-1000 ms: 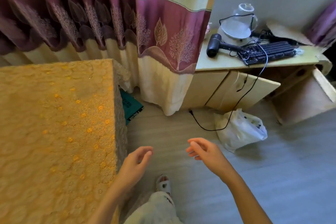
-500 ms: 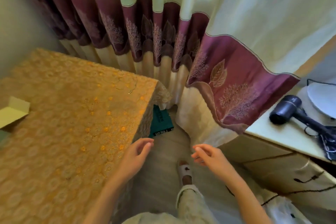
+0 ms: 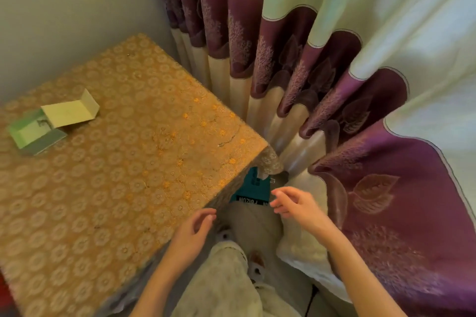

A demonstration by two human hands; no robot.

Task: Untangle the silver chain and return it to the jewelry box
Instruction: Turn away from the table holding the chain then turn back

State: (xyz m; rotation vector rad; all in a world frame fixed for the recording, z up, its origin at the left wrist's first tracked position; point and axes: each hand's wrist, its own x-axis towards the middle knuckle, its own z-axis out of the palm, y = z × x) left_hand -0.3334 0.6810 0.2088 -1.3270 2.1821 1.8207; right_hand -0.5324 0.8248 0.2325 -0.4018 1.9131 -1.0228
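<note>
- The table (image 3: 108, 188) wears a gold lace cloth and stands in a corner between a grey wall and the curtain (image 3: 334, 85).
- The jewelry box (image 3: 54, 121) lies open on the table near its far left edge, pale lid propped across the green tray.
- The silver chain (image 3: 228, 139) lies on the cloth close to the table's far right corner, a thin dark strand well apart from the box.
- The left hand (image 3: 192, 237) hovers at the table's near right edge, fingers loosely curled, grasping nothing.
- The right hand (image 3: 296, 204) hangs off the table's right corner, beside the curtain, fingers relaxed and empty.
- A teal packet (image 3: 253, 188) lies on the floor under that corner.
- Below the hands, pale trousers and a sandal show.
</note>
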